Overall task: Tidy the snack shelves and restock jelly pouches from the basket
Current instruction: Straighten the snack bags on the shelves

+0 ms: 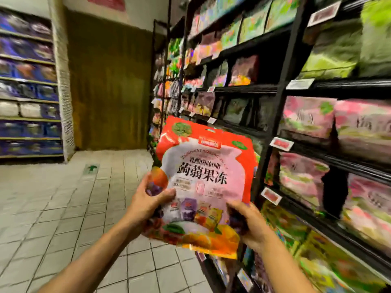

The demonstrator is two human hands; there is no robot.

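At nine o'clock a far rack of blurred blue and purple packets (29, 81) is standing against the wall, and the pale tiled floor (63, 208) is running out below it. No basket is showing anywhere, so how many pouches are waiting cannot be told.

At six o'clock the left hand (148, 199) is gripping the lower left edge of a glossy red and pink plastic jelly pouch (203, 178), thumb lying across the front and fingers curled behind. The pouch is hanging upright in the air, just beside the shelving and not yet on it. The right hand (249, 220) is pinching the lower right corner the same way.

From one to four o'clock the black metal snack shelves (281, 92) are already holding rows of pink and green bags (306, 119). Judging by this, one pouch is being carried toward a place; setting it in is still left.
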